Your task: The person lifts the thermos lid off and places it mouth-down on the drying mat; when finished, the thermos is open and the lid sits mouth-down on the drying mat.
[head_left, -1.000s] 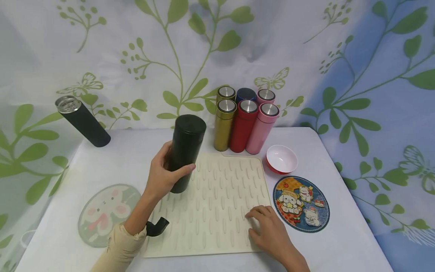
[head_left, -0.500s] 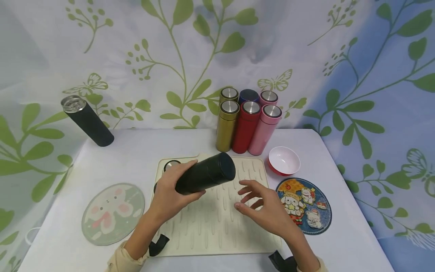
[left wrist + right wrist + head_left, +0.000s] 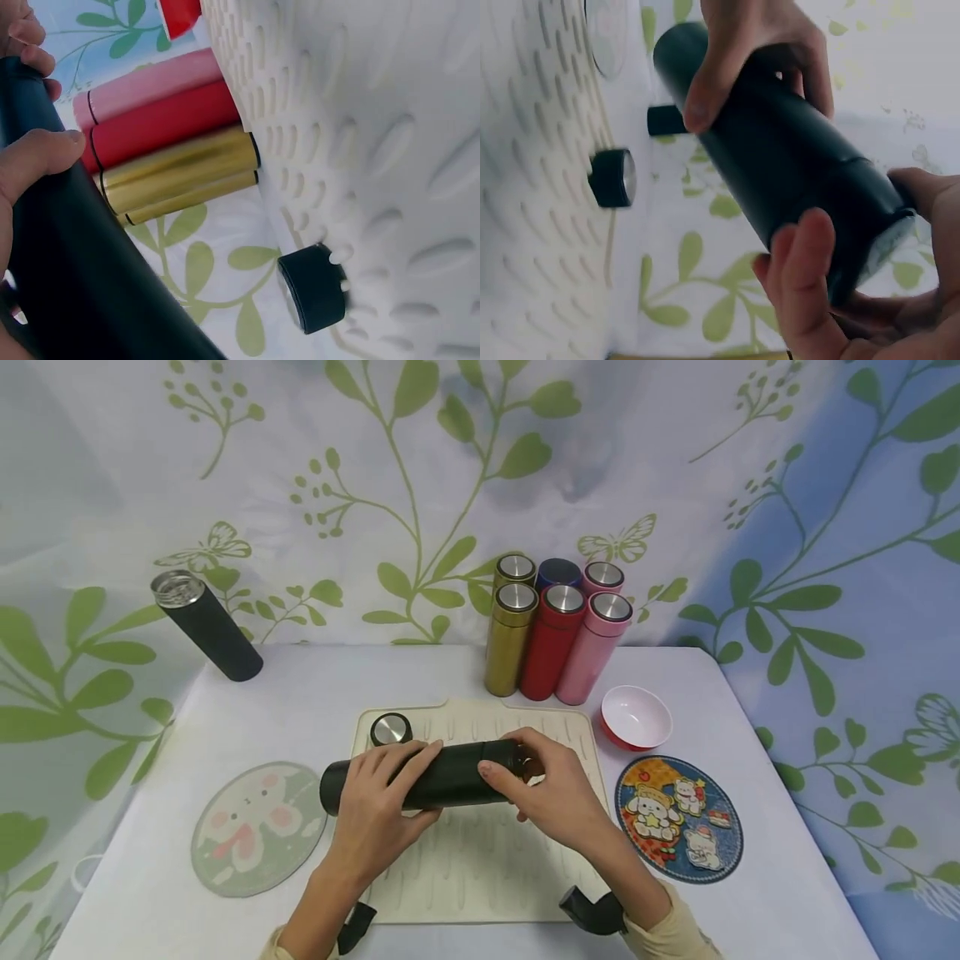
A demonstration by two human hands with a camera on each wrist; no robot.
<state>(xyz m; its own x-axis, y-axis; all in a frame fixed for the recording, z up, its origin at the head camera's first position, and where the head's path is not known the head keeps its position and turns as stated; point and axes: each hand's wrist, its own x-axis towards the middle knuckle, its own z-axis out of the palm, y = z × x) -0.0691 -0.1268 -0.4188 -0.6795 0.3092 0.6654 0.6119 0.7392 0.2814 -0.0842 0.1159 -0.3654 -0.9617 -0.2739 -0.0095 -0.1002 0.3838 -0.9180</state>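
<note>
A black thermos bottle (image 3: 453, 777) lies level in the air over the cream ridged drying mat (image 3: 480, 881). My left hand (image 3: 378, 797) grips its body from above, left of the middle. At its right end, my right hand (image 3: 562, 793) curls fingers and thumb round the part past the seam; the right wrist view shows this end of the bottle (image 3: 780, 157) up close. On the mat's back left corner sits a black cap (image 3: 391, 728) with a silver top, partly hidden by the left hand in the head view.
Several gold, red, pink and blue thermoses (image 3: 551, 639) stand together at the back. An uncapped black thermos (image 3: 213, 631) stands at back left. Right of the mat are a red-and-white bowl (image 3: 636, 717) and a cartoon placemat (image 3: 678, 818); a round bunny placemat (image 3: 258, 827) lies left.
My left hand has tipped the thermos from upright to level and lowered it over the mat. My right hand has risen from the mat and taken hold of its right end.
</note>
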